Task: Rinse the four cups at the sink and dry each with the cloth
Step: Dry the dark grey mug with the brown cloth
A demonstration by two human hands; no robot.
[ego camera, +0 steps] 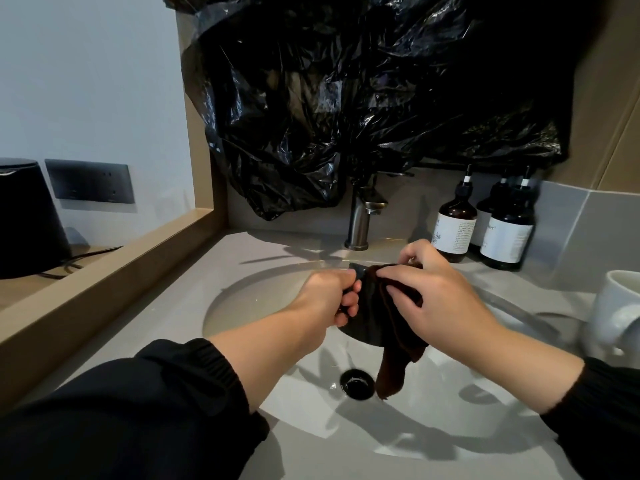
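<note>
The person wears long sleeves of thick, matte black fabric. The left sleeve (121,417) fills the frame at 7 to 8 o'clock, lying in soft, broad folds, and ends in a ribbed, gathered left cuff (218,368). The right sleeve (606,427), at 4 o'clock, is the same black and ends in a ribbed right cuff (588,386). Past the cuffs the left forearm (277,344) and right forearm (519,368) are uncovered, and the left grip (329,296) and right grip (446,299) are bare.

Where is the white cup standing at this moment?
In the head view, the white cup stands on the counter at the far right edge, right of the sink and nearer than the brown bottles.
</note>
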